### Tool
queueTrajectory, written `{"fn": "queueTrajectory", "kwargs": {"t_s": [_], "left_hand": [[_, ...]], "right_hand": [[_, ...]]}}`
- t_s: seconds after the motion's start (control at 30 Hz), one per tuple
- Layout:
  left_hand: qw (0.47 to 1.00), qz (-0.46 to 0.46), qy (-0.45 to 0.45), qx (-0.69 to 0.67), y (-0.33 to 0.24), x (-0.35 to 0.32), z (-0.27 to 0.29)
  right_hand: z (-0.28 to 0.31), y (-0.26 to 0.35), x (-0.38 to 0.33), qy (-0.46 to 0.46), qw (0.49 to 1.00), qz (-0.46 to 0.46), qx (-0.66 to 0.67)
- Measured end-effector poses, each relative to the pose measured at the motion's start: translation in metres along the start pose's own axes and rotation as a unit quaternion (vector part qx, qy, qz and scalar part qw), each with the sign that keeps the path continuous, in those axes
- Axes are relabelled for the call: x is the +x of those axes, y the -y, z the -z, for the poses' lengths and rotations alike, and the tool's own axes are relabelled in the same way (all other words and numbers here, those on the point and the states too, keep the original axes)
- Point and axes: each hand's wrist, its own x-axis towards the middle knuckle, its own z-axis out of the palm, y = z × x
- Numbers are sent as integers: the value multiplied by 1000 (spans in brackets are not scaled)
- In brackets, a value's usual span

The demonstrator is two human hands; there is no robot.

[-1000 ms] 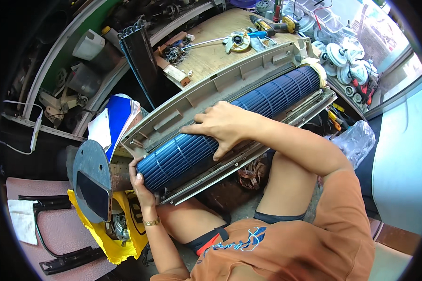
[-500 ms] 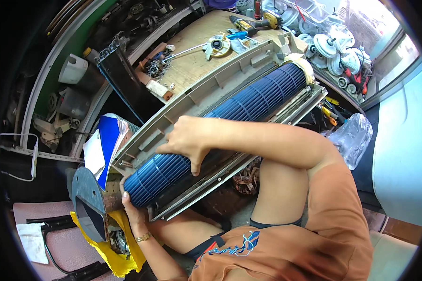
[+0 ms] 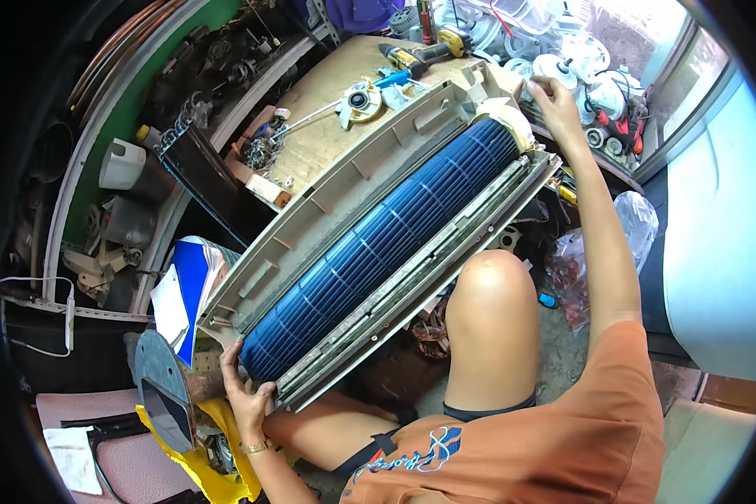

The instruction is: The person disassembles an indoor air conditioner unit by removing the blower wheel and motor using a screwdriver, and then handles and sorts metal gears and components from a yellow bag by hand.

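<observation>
**Grey housing [image 3: 332, 195] with blue fan drum [image 3: 376, 245], lying aslant**

Beyond the long upper edge, a pale wooden workbench [image 3: 332, 74]. In front of it, the housing, open side up, sloping from lower left to upper right. Lengthwise inside, the drum, ribbed and cylindrical. On the workbench's far right part, a yellow-and-black drill [image 3: 420, 59]. At the lower left end, the left hand [image 3: 247, 401]: wrapped about the housing, thumb apart from fingers. By the upper right corner, the right hand [image 3: 557, 102]: narrow, fingers bent toward the thumb. Cannot tell contact from a small gap there. At the drum's upper right end, a cream end piece [image 3: 507, 118]. Around the left wrist, a gold-coloured band [image 3: 258, 448].
</observation>
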Motion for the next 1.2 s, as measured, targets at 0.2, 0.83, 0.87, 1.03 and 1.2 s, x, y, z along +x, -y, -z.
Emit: {"fn": "queueTrajectory", "kwargs": {"t_s": [0.2, 0.83, 0.87, 1.03, 1.2], "left_hand": [[942, -28, 78, 324, -24, 13, 5], [977, -20, 41, 207, 11, 27, 7], [977, -15, 42, 209, 16, 23, 6], [962, -18, 38, 269, -3, 19, -2], [948, -14, 88, 306, -17, 17, 7]], "right_hand": [[-26, -8, -34, 227, 969, -2, -103], [-33, 16, -40, 151, 946, 117, -261], [-33, 16, -39, 153, 947, 116, -259], [-30, 23, -37, 171, 950, 72, -250], [-29, 27, -44, 165, 965, 28, -200]]}}
